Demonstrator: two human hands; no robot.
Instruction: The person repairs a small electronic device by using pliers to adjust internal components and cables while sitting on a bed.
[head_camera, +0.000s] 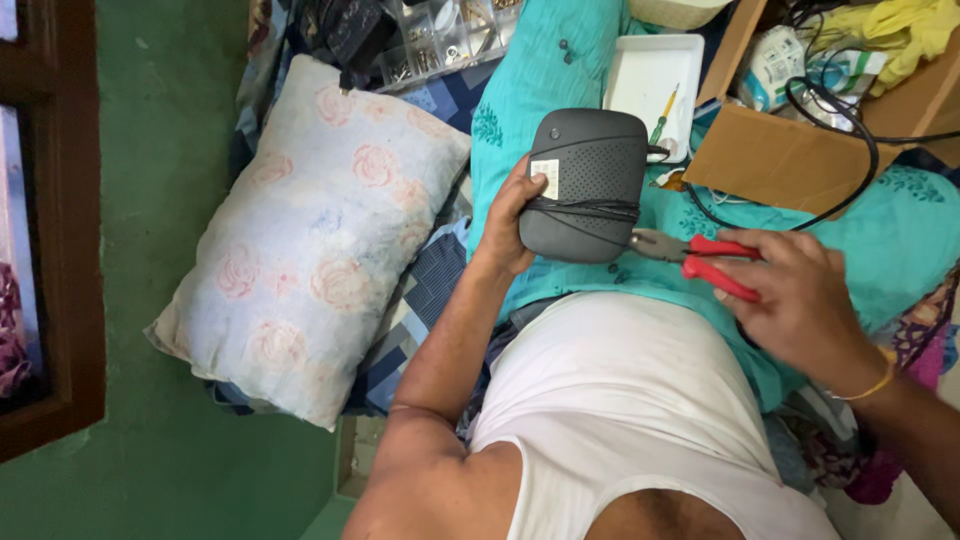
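Left hand (508, 222) clamps the dark router (585, 185); right hand (800, 290) closes red-handled pliers (690, 255) against its wound black cord (585, 209).

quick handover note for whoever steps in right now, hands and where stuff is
Left hand: grips the dark grey box by its left edge, underside up.
Right hand: holds red pliers, jaws at the box's lower right edge.
A thin black cord is wound around the box; none looks cut.
White tray with a screwdriver lies behind.
Left: the cord is still on.
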